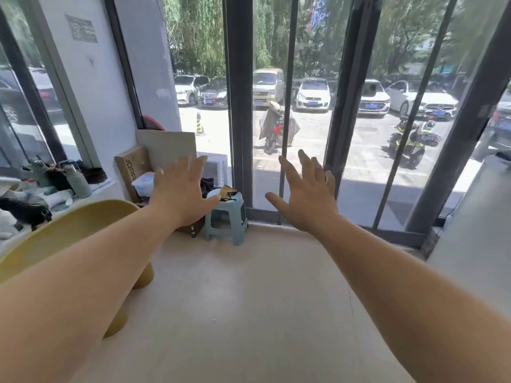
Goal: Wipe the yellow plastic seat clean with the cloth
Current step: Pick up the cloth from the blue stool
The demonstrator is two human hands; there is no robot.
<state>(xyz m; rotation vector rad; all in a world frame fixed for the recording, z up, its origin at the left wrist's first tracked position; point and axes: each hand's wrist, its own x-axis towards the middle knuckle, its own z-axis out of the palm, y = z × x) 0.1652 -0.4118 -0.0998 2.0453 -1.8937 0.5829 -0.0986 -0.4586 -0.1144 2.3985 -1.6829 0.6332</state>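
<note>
Reaching forward over the pale floor (249, 299), I see both grips released and empty: my left hand (179, 189) and right hand (307, 194) are spread flat, palms down, fingers splayed toward the glass door (309, 106). The yellow plastic seat (69, 225) stands at the floor's left edge, partly under my left forearm. A light blue stool (226, 217) stands between my hands by the door frame; I see no cloth.

Seat (63, 230) at left on the floor (249, 299), stool (226, 217) beyond it by the window (304, 106), boxes (132, 167) behind, cluttered sill (105, 185) far left.
</note>
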